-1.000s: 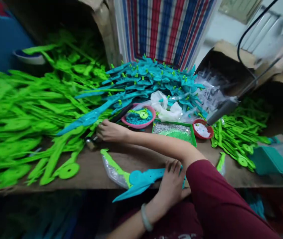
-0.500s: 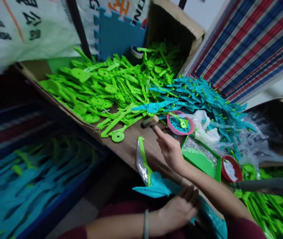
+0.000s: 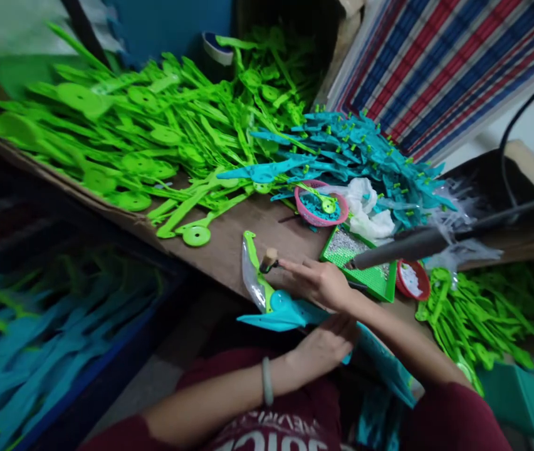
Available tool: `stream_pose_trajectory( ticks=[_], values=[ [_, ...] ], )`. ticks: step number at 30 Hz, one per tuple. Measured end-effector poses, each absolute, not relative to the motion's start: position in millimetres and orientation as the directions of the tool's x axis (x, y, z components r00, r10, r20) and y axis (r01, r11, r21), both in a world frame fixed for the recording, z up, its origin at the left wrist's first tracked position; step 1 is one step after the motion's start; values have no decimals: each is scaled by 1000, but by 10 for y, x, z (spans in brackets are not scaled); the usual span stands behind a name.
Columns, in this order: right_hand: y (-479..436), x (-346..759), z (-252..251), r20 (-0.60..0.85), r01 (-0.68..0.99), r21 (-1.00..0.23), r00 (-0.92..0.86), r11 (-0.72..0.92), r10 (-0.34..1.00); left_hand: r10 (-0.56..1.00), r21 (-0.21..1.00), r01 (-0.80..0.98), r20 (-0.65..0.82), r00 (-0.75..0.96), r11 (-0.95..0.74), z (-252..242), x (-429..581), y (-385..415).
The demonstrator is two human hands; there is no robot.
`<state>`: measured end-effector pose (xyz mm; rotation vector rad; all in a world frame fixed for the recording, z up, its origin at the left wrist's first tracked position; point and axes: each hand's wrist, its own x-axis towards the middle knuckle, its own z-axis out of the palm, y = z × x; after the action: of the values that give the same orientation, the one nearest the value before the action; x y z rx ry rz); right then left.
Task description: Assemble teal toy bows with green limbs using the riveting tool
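My right hand (image 3: 326,283) is closed round the handle of a small hammer (image 3: 269,258), index finger stretched toward its head. The hammer head appears beside or over a bright green part (image 3: 266,289) with a clear blade-shaped piece (image 3: 252,275). That green part joins a teal plastic piece (image 3: 279,311) at the work surface's front edge. My left hand (image 3: 326,349), below my right hand, grips the teal piece from the near side, its fingertips partly hidden. A larger teal section extends to the lower right, past my hands.
Green parts (image 3: 145,138) pile up at the back left, teal parts (image 3: 356,150) behind centre. A pink basket (image 3: 321,219), green tray (image 3: 389,288) and red bowl (image 3: 427,289) stand right of centre. A dark rod (image 3: 417,241) crosses above the tray.
My right hand has brought the hammer down closer to the green part. The view has tilted and shifted, and the dark rod now overlaps the tray. My left hand still grips the teal piece.
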<state>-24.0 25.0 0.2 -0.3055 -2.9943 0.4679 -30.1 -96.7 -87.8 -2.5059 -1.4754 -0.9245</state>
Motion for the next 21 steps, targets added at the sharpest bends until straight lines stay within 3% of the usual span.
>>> stream_pose_trajectory(
  ticks=[3, 6, 8, 10, 12, 16, 18, 21],
  values=[
    [252, 66, 56, 147, 147, -282, -970, 948, 194, 791, 246, 818, 500, 353, -520, -947, -273, -979],
    [218, 312, 70, -46, 144, -94, -989, 985, 140, 804, 243, 821, 467, 368, -517, -1018, -250, -989],
    [194, 478, 118, -109, 173, -57, -980, 983, 166, 803, 226, 823, 458, 382, -521, -1047, -249, -996],
    [165, 723, 225, -1, 249, -146, -968, 957, 251, 802, 208, 828, 453, 390, -521, -1053, -269, -1016],
    [103, 1093, 370, 180, 375, -296, -881, 878, 437, 790, 185, 840, 485, 374, -511, -1037, -309, -1058],
    [-214, 2040, 606, 352, 662, -497, -436, 560, 828, 730, 128, 865, 605, 320, -485, -944, -404, -1168],
    [-472, 2435, 621, 373, 747, -519, -238, 415, 897, 713, 92, 868, 616, 336, -489, -898, -435, -1181],
    [-890, 2749, 449, 479, 818, -501, -10, 283, 878, 684, 29, 855, 614, 394, -519, -874, -447, -1124]
  ],
)
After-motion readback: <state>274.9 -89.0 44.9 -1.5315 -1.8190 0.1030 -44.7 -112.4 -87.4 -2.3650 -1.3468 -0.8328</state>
